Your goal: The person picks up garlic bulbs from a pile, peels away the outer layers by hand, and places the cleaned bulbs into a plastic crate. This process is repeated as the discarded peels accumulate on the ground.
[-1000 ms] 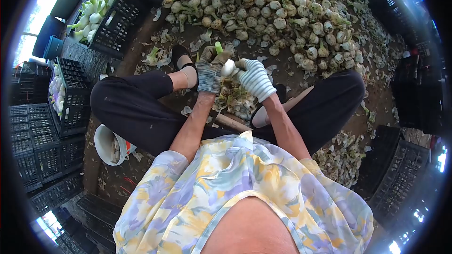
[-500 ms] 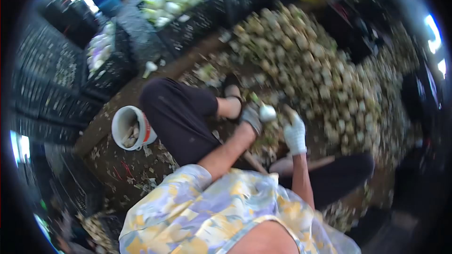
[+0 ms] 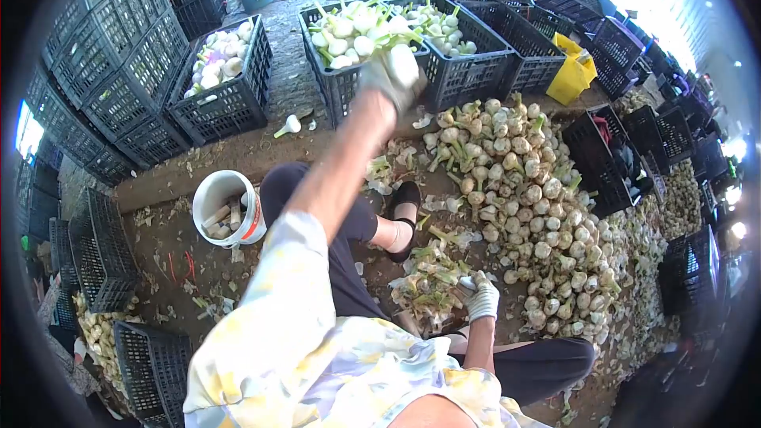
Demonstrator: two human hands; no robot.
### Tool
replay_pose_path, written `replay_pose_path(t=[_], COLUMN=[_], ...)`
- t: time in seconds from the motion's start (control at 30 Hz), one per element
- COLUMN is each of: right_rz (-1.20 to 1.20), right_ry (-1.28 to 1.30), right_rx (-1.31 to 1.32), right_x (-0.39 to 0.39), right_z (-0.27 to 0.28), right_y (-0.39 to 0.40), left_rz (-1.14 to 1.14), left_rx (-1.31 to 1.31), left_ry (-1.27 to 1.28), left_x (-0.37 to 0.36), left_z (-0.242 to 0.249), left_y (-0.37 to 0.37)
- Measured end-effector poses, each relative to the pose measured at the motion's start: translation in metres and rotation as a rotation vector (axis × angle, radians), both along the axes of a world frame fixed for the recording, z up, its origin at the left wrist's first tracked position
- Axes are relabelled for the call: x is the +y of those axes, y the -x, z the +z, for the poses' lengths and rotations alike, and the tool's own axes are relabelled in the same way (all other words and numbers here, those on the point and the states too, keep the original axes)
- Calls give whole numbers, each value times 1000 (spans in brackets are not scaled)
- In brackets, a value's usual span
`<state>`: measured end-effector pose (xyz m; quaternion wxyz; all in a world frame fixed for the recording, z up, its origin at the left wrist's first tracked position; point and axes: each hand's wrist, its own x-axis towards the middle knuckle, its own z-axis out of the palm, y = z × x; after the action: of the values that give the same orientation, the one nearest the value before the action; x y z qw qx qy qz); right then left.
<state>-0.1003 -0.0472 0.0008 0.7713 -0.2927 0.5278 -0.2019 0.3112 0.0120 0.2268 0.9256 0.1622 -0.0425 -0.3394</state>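
My left hand (image 3: 390, 83), in a grey glove, reaches forward to the black crate (image 3: 337, 87) of peeled white bulbs. A white bulb (image 3: 403, 66) is in its fingers, above the crate's near right corner. My right hand (image 3: 480, 299), in a white glove, is low beside my bent leg, its fingers closed round a small object too blurred to name. Just left of it lies a heap of green and brown trimmings (image 3: 428, 281). Beyond them, to the right, unpeeled bulbs (image 3: 523, 166) form a large pile.
A white bucket (image 3: 204, 218) with brownish pieces stands at left. A crate of white and purple bulbs (image 3: 226, 59) is behind it, near stacked crates (image 3: 119, 55). One bulb (image 3: 290, 126) lies on the floor. A yellow container (image 3: 572, 71) stands at back right.
My left hand has moved from between my knees forward to the crate, with the white bulb in it. My right hand has come down closer to my body. The view has tilted upward.
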Motion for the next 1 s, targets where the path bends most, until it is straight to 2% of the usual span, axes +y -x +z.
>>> replay_pose_path(t=[0.03, 0.07, 0.1, 0.13, 0.2, 0.23, 0.27, 0.33, 0.37, 0.4, 0.43, 0.47, 0.53, 0.6, 0.67, 0.7, 0.73, 0.8, 0.83, 0.87, 0.9, 0.93, 0.97, 1.0], right_rz=[-8, 10, 29, 22, 325, 272, 314, 496, 598, 760, 893, 1139, 1181, 1057, 914, 938, 959, 1014, 1007, 1037, 1058, 1055, 959, 955], right_ry=[3, 21, 36, 35, 780, 972, 1147, 1312, 1449, 1425, 1313, 1400, 1562, 1576, 1449, 1380, 1307, 1260, 1201, 1332, 1428, 1266, 1410, 1314], right_rx=[-7, -7, -9, -18, 263, 244, 290, 309, 285, 281, 423, 675, 835, 947, 733, 830, 930, 1109, 1058, 1143, 1259, 1346, 1282, 1397], right_x=[2, 4, 7, 6, 2, 3, 7, 1, 3, -4, -6, -10, -24, -41, -55, -63, -68, -70, -73, -96, -112, -98, -96, -89], right_z=[7, 19, 26, 27, 29, 37, 59, 105, 135, 146, 161, 178, 181, 174, 165, 159, 154, 157, 160, 143, 130, 161, 172, 195], right_y=[1, 1, -1, -2, 3, 1, 1, 7, 7, 10, 10, 7, 12, 20, 32, 39, 46, 54, 61, 73, 97, 77, 78, 56], left_rz=[126, 220, 160, 17, 83, 138, 145, 38, -32, -109, -110, -99, -80, -56, 19, 64, 53, 660, 696, 712, 720, 633, 342, 282], left_rx=[141, 151, -14, -40, -466, -7, -218, -244, -263, -286, -247, -211, -134, -144, -195, -668, -661, -831, -915, -1025, -1178, -1154, -1159, -1069], left_ry=[-208, -218, -170, -86, -579, -638, -751, -796, -1004, -1029, -1013, -992, -1013, -1418, -1470, -2016, -2015, -1831, -1946, -2042, -2033, -2049, -2183, -2273], left_x=[8, 10, 11, 21, 40, 60, 83, 134, 160, 186, 206, 226, 248, 255, 259, 248, 248, 237, 230, 216, 217, 205, 188, 180], left_z=[52, 81, 76, 74, 50, 60, 40, 2, -12, -42, -74, -104, -175, -181, -269, -221, -232, -261, -236, -211, -244, -232, -215, -219], left_y=[-11, -26, -73, -95, -119, -101, -101, -87, -70, -67, -56, -46, -40, -4, -49, -34, -50, -92, -98, -102, -147, -152, -159, -169])
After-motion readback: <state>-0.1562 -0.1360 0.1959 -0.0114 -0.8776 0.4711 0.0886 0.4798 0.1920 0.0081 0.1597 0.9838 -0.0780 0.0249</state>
